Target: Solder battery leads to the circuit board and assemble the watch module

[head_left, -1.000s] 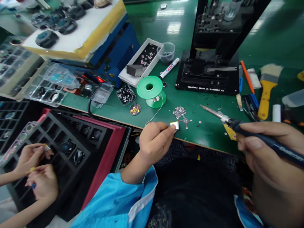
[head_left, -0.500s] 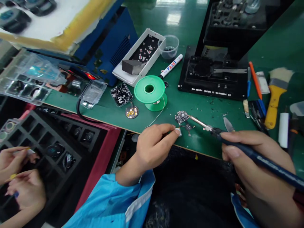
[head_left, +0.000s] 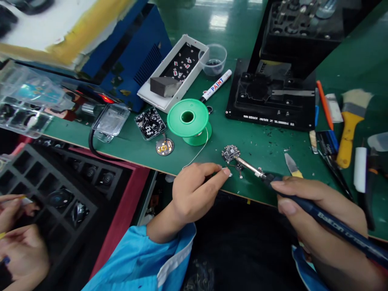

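My right hand (head_left: 315,202) grips a dark blue soldering iron (head_left: 329,218) like a pen. Its metal tip (head_left: 250,165) reaches to the lower right edge of a small round circuit board (head_left: 230,153) lying on the green bench. Thumb and forefinger pinched, my left hand (head_left: 197,188) is just below the board, by a tiny whitish piece; what its fingers hold is hard to make out. A small dark round part (head_left: 238,165) on leads lies partly behind the iron. Thin solder wire (head_left: 197,155) runs from a green spool (head_left: 188,117) down behind my left hand.
A clear box of small black parts (head_left: 150,123) and a round component (head_left: 165,146) lie left of the spool. Behind are a white tray (head_left: 178,91), paint marker (head_left: 216,85) and black fixture (head_left: 273,109). Brush (head_left: 350,133) at right. Another person's hands (head_left: 22,250) are at far left.
The iron's tip has moved slightly left and down along the board's edge. My left hand stays pinched, a little lower. The view has shifted somewhat, moving the left-side things further left.
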Demonstrator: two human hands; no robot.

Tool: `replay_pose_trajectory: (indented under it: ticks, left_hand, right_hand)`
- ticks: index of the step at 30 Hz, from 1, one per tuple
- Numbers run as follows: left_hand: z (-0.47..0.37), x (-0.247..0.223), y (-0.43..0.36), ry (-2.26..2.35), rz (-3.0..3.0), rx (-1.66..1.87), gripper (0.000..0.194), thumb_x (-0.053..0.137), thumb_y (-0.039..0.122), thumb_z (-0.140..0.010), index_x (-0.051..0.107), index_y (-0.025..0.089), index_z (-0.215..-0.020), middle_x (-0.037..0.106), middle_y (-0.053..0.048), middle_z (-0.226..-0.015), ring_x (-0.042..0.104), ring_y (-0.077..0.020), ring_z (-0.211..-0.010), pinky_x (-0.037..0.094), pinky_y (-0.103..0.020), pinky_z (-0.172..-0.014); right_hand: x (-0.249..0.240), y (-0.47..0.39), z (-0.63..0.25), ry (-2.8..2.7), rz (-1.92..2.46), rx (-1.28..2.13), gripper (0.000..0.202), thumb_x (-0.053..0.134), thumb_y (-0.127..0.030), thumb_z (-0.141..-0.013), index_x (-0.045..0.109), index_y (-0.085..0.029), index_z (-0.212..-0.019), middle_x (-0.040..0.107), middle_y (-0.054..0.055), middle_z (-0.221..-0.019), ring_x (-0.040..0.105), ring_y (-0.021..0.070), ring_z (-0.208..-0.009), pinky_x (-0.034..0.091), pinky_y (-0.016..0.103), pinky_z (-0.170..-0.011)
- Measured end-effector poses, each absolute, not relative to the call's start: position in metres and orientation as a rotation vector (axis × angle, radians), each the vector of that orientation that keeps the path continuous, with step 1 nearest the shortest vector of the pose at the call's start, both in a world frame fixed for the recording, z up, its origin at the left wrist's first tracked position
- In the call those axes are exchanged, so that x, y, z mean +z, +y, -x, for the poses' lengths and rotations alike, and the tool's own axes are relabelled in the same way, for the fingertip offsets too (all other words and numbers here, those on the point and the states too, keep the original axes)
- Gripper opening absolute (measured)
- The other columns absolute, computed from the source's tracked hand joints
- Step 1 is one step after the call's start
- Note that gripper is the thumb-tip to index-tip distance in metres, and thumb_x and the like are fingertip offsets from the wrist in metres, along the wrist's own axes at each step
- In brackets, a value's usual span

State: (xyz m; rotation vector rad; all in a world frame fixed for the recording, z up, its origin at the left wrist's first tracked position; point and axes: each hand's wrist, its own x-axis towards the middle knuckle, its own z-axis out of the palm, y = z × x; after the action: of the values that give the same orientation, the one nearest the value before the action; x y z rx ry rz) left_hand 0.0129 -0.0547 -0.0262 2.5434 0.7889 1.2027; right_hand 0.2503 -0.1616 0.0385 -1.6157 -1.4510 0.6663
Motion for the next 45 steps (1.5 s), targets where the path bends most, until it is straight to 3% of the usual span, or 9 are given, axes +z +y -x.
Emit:
replay_pose_trajectory:
  ticks: [10,19,33,45]
  left_hand:
    - [-0.013,-0.026,-0.055,0.800,-2.556,1.195,0.034,0.077,-0.003,-0.096,0.079,0.010,-0.128,0.083,-0.012,-0.113,0.077,-0.0191,-0.096,0.059,-0.032,-0.078]
    - [-0.010,-0.027,-0.054,0.783,-2.566,1.174,0.035,0.075,-0.003,-0.097,0.079,0.010,-0.129,0.083,-0.012,-0.113,0.076,-0.0195,-0.095,0.058,-0.033,-0.077]
    - [-0.011,-0.024,-0.053,0.807,-2.584,1.151,0.031,0.072,0.002,-0.101,0.077,0.014,-0.130,0.084,-0.011,-0.111,0.078,-0.0185,-0.093,0.061,-0.032,-0.075]
    - [-0.011,-0.024,-0.053,0.819,-2.583,1.140,0.030,0.072,0.003,-0.102,0.076,0.014,-0.129,0.085,-0.011,-0.111,0.078,-0.0179,-0.093,0.061,-0.032,-0.076]
  right_hand:
    - [0.032,-0.159,-0.259,-1.525,1.599,0.661,0.028,0.072,-0.017,-0.103,0.078,-0.039,-0.120,0.087,-0.008,-0.104,0.083,0.0134,-0.092,0.066,0.024,-0.085]
    - [0.030,-0.150,-0.268,-1.687,1.535,0.639,0.030,0.071,-0.016,-0.101,0.076,-0.038,-0.121,0.088,-0.009,-0.104,0.086,0.0127,-0.091,0.068,0.020,-0.084]
    - [0.033,-0.152,-0.265,-1.639,1.542,0.674,0.031,0.074,-0.014,-0.098,0.080,-0.037,-0.118,0.089,-0.005,-0.103,0.086,0.0189,-0.088,0.071,0.030,-0.079]
    - [0.030,-0.150,-0.268,-1.694,1.492,0.659,0.034,0.073,-0.013,-0.099,0.077,-0.037,-0.122,0.088,-0.006,-0.101,0.085,0.0171,-0.085,0.069,0.027,-0.075]
